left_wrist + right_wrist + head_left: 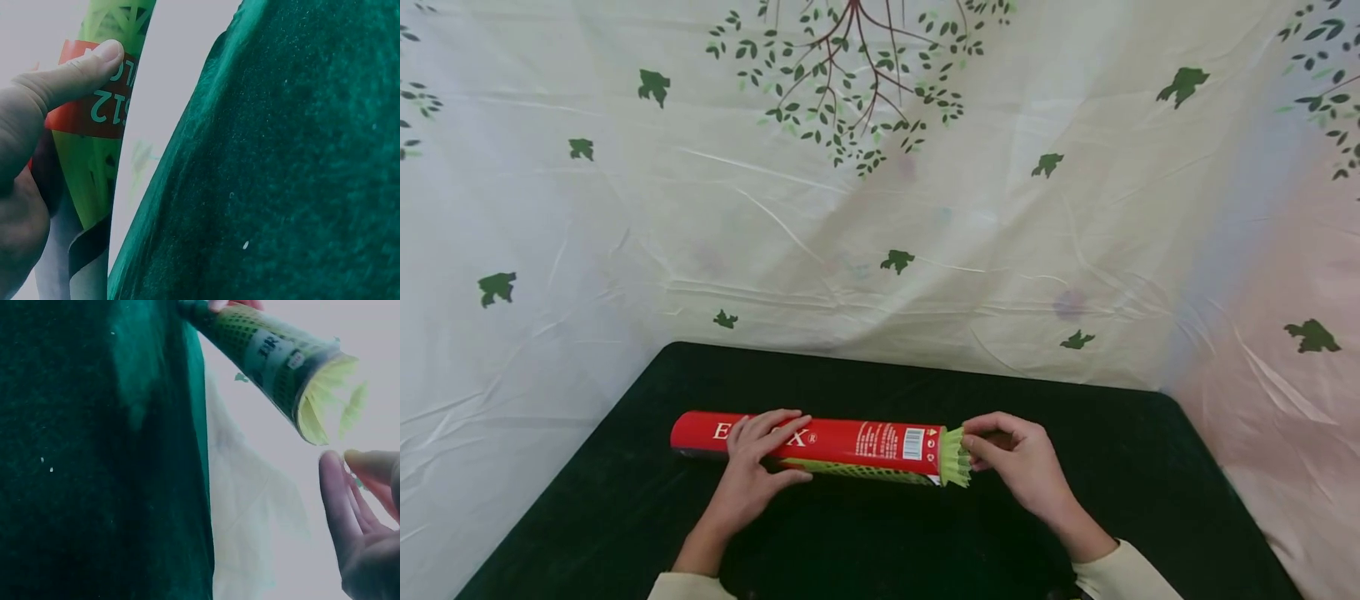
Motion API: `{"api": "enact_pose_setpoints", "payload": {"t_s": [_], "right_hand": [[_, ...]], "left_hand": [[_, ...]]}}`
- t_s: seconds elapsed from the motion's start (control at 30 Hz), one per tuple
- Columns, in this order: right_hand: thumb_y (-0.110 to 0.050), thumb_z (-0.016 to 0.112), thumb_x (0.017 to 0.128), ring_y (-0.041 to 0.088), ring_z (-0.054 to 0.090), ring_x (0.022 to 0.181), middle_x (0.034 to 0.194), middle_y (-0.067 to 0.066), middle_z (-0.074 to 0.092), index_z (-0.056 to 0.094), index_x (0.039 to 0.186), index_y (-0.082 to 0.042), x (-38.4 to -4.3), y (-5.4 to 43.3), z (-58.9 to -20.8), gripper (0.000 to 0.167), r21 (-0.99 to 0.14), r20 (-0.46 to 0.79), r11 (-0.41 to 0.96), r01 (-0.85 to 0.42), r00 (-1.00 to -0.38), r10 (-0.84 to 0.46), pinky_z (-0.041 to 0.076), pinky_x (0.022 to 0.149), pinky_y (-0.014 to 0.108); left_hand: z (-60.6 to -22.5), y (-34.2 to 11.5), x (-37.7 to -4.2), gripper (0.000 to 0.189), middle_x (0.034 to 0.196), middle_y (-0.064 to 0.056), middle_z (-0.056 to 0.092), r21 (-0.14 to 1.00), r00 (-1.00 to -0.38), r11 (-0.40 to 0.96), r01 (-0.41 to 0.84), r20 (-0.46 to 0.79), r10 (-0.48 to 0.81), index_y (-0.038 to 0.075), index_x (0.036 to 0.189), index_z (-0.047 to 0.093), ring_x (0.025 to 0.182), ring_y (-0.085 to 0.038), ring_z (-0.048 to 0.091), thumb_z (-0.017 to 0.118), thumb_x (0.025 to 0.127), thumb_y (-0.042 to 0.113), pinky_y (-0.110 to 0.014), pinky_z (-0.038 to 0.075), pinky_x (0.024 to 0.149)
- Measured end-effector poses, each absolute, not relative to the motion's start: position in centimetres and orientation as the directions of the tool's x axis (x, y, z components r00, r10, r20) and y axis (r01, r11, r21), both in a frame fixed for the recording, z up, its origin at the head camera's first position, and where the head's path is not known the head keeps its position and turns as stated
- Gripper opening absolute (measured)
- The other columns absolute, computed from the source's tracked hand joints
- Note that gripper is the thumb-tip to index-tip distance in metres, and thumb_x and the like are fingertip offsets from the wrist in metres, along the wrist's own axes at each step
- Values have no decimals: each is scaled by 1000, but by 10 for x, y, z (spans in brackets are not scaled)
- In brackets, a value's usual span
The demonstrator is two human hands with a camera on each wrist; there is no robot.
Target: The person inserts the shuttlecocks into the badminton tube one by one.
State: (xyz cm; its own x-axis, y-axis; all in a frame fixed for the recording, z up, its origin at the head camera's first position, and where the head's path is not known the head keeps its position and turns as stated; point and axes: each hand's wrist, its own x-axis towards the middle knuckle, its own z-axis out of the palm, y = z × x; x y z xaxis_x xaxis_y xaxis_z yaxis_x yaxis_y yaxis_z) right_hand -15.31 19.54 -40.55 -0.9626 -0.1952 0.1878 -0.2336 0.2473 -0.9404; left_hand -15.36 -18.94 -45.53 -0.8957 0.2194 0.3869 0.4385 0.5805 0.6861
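A red and green shuttlecock tube lies on its side on the dark green cloth. My left hand grips it left of its middle, fingers over the top and thumb along the near side. In the left wrist view the thumb presses on a red band of the tube. From the tube's right end sticks out the yellow-green skirt of a shuttlecock. My right hand pinches the skirt's edge between thumb and fingertips. In the right wrist view glare washes out part of the skirt near the fingertips.
Dark green cloth covers the table. Behind and at both sides hang pale curtains printed with leafy branches and green birds. The table's back edge runs a short way beyond the tube.
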Motion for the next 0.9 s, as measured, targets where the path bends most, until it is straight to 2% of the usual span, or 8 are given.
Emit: {"api": "enact_pose_setpoints", "payload": {"t_s": [0.1,0.27,0.47,0.67,0.9], "right_hand": [[-8,75,90,21,71,78,104,8,69,71,110,-8,-148,192,-407,21,-902,273,311,-301,-953,-131,60,67,34],[-13,74,91,13,69,88,109,-1,69,70,116,-18,-140,191,-408,26,-807,359,446,-387,-921,-149,58,72,32],[-33,68,97,14,65,102,117,-2,68,67,127,-17,-132,195,-402,33,-837,238,460,-296,-954,-181,55,81,30],[-32,76,91,22,64,107,124,7,63,61,132,-17,-132,198,-397,47,-903,103,386,-188,-968,-230,55,84,30],[-31,80,86,24,63,110,126,10,60,58,135,-17,-133,197,-394,55,-927,58,345,-144,-967,-247,54,88,30]], "left_hand": [[-456,-189,-154,80,145,3,49,686,-897,582,436,385,219,38,141,57,133,-26,37,92,72,19,-66,6,110],[-456,-189,-155,80,145,2,49,683,-897,586,436,384,220,39,141,57,132,-26,37,92,72,19,-66,6,110],[-456,-190,-156,80,145,0,49,677,-896,591,438,384,222,38,141,57,132,-27,38,92,71,20,-66,7,110],[-456,-190,-157,79,144,3,49,674,-894,593,441,391,219,37,141,57,132,-27,38,92,72,19,-66,6,110],[-455,-190,-158,79,144,2,50,680,-895,587,439,389,218,37,141,58,132,-27,37,92,72,18,-66,6,110]]}}
